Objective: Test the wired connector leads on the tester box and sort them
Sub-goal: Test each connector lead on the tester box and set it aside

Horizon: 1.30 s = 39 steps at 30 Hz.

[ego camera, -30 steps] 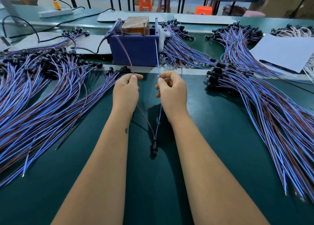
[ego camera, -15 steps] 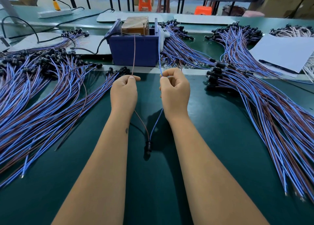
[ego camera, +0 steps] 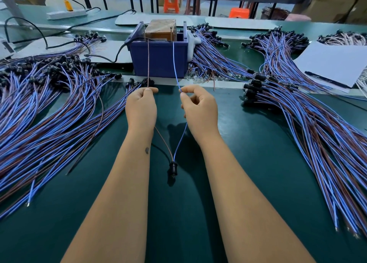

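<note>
The brown wire (ego camera: 148, 64) is pinched by the left hand (ego camera: 141, 109) and the blue wire (ego camera: 175, 64) by the right hand (ego camera: 200, 109), fingers closed on each. Both run straight up-frame to the tester box (ego camera: 158, 58) at upper centre, while their black connector (ego camera: 172, 168) hangs below between the forearms over the counter (ego camera: 248, 163).

An electronics assembly workshop: a long green-matted surface (ego camera: 258, 163) carries heaps of blue and brown wired leads with black connectors, one pile on the left (ego camera: 49, 108) and another on the right (ego camera: 317, 123), flanking a blue tester box (ego camera: 158, 58) fed by a black cable. More lead bundles (ego camera: 278, 42) lie on a second green bench behind, beside a white power strip (ego camera: 66, 14) and a sheet of paper with a pen (ego camera: 333, 64). Orange plastic stools (ego camera: 171, 1) and stacked cardboard cartons (ego camera: 337, 2) stand on the factory floor beyond
</note>
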Motion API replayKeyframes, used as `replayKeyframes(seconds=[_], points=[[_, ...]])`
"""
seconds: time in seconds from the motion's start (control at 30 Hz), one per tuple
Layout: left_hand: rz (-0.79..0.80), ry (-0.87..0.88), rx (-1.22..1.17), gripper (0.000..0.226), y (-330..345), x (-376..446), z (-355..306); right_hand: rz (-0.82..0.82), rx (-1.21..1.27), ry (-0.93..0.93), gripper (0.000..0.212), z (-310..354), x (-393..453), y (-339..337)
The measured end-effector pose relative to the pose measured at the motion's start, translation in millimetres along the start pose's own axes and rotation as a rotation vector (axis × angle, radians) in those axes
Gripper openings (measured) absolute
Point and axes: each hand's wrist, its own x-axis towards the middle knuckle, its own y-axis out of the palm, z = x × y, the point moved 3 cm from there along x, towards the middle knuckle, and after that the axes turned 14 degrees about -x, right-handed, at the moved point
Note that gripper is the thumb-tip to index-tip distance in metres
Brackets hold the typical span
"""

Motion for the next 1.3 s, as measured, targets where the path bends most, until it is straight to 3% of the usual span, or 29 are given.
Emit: replayKeyframes(seconds=[0.57, 1.3], points=[[-0.06, -0.081, -0.199, 0.029, -3.5, 8.5, 5.8, -0.021, 0.025, -0.042, 0.014, 1.1, -0.7, -0.7], [-0.087, -0.074, -0.241, 0.032, -4.7, 8.9, 5.2, -0.046, -0.002, -0.02, 0.014, 0.8, -0.6, -3.0]])
